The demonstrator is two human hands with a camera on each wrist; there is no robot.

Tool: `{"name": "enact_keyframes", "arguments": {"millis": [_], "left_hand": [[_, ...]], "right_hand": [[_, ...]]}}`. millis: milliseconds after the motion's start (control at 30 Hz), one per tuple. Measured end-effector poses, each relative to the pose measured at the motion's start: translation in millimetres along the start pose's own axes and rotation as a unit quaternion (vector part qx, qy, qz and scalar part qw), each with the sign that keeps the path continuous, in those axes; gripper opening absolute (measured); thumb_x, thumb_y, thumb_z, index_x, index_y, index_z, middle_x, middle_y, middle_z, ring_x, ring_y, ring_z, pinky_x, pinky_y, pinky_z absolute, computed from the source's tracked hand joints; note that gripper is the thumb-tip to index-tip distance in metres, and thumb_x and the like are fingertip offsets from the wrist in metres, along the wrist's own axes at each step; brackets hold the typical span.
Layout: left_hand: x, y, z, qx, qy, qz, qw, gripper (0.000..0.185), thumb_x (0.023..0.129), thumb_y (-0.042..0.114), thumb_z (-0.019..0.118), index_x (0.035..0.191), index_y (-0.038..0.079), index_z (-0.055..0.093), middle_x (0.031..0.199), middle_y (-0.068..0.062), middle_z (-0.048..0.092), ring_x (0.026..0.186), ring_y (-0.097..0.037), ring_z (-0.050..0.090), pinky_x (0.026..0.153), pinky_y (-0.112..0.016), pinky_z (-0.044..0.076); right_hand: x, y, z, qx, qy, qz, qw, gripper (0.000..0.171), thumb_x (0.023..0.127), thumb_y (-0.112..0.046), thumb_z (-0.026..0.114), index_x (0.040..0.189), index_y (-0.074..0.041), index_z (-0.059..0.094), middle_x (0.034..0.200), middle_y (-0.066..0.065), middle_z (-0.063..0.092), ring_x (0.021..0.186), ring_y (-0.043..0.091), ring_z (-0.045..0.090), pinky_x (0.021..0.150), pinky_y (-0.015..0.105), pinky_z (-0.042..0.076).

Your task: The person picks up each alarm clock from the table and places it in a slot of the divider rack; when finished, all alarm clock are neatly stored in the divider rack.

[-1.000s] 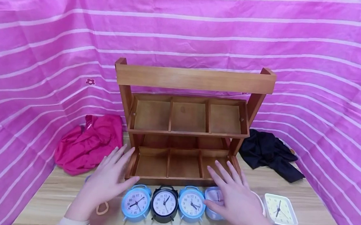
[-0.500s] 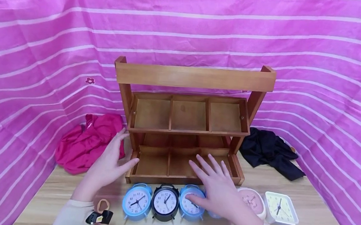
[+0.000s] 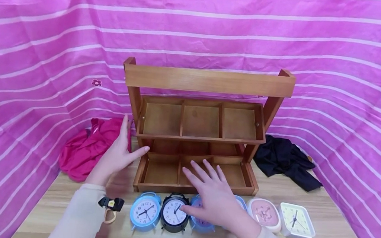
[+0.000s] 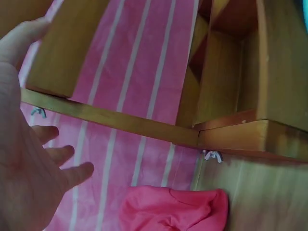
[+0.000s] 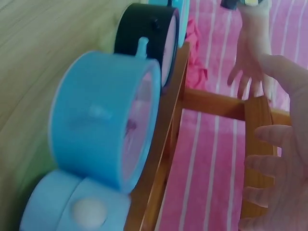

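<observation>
My left hand (image 3: 117,156) hovers left of a brown wooden two-tier rack (image 3: 210,81), fingers spread, holding nothing. In the left wrist view the same hand (image 4: 29,154) is apart from the rack's side post. My right hand (image 3: 212,199) is spread above the row of alarm clocks, in front of the rack's lower tier, also holding nothing. Below it sit a black twin-legged alarm clock (image 3: 174,212) and a blue alarm clock (image 3: 202,227), partly hidden. Another blue alarm clock (image 3: 145,213) stands at the row's left end.
Right of my hand are a partly covered blue clock (image 3: 241,202), a pink-faced clock (image 3: 263,212) and a square white clock (image 3: 296,220). Pink cloth (image 3: 85,152) lies left of the rack, black cloth (image 3: 284,160) right. A tan loop (image 3: 110,216) lies by my left wrist.
My right hand has moved left along the clocks, uncovering the pink-faced clock. My left hand has risen slightly and turned more upright. Rack and clocks stay in place.
</observation>
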State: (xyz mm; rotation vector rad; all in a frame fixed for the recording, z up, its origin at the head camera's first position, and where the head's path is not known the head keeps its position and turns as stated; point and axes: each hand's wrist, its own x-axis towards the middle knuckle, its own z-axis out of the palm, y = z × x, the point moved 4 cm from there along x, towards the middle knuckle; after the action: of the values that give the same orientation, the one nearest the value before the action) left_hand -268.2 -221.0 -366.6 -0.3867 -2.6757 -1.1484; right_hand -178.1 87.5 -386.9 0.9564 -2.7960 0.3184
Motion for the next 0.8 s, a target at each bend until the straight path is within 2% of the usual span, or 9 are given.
{"name": "enact_keyframes", "arguments": {"millis": [167,300,367,433,667,800], "left_hand": [[18.7,-1.0,-7.2,-0.024,0.013,0.022,0.9994,0.125,0.091,0.047,0.08,0.163,0.039,-0.022,0.176,-0.009,0.002,0.159,-0.041,0.015,0.117,-0.071,0.028],[29.9,1.0,-11.3,-0.059,0.027,0.057,0.9963,0.123,0.089,0.037,0.083,0.163,0.047,-0.016,0.175,-0.004,0.009,0.158,-0.036,0.02,0.118,-0.071,0.028],[33.2,1.0,-11.5,-0.069,0.03,0.063,0.9952,0.122,0.09,0.033,0.083,0.162,0.051,-0.014,0.175,-0.003,0.012,0.158,-0.035,0.022,0.119,-0.07,0.027],[35.2,0.2,-10.9,-0.072,0.03,0.062,0.995,0.121,0.09,0.033,0.083,0.162,0.052,-0.013,0.174,-0.004,0.014,0.158,-0.034,0.022,0.119,-0.07,0.027],[35.6,-1.2,-7.9,-0.058,0.012,0.022,0.998,0.121,0.088,0.045,0.083,0.16,0.055,-0.014,0.175,-0.003,0.013,0.156,-0.039,0.025,0.114,-0.073,0.033],[36.5,0.1,-6.8,-0.055,0.005,0.018,0.9983,0.121,0.088,0.047,0.082,0.159,0.056,-0.015,0.175,-0.002,0.011,0.155,-0.041,0.027,0.112,-0.072,0.036]], "right_hand": [[15,-14,6,0.011,-0.021,-0.008,1.0,0.096,0.086,-0.078,0.065,0.165,-0.035,0.033,0.171,0.001,0.027,0.158,0.037,0.022,0.121,0.071,0.019],[30,-23,14,0.028,-0.028,-0.006,0.999,0.096,0.085,-0.077,0.066,0.165,-0.034,0.033,0.17,0.002,0.031,0.156,0.036,0.026,0.121,0.069,0.023],[36,-26,18,0.03,-0.029,-0.005,0.999,0.097,0.085,-0.077,0.067,0.165,-0.034,0.034,0.169,0.003,0.033,0.155,0.035,0.028,0.121,0.067,0.026],[40,-29,22,0.033,-0.03,-0.006,0.999,0.098,0.084,-0.076,0.068,0.164,-0.033,0.034,0.168,0.003,0.034,0.155,0.035,0.029,0.121,0.066,0.028],[50,-41,30,0.024,-0.04,-0.025,0.999,0.103,0.081,-0.08,0.068,0.165,-0.032,0.033,0.168,0.003,0.034,0.154,0.035,0.031,0.12,0.064,0.031],[53,-46,37,0.033,-0.05,-0.048,0.997,0.105,0.08,-0.081,0.069,0.165,-0.032,0.032,0.168,0.003,0.036,0.153,0.035,0.034,0.119,0.065,0.033]]}}
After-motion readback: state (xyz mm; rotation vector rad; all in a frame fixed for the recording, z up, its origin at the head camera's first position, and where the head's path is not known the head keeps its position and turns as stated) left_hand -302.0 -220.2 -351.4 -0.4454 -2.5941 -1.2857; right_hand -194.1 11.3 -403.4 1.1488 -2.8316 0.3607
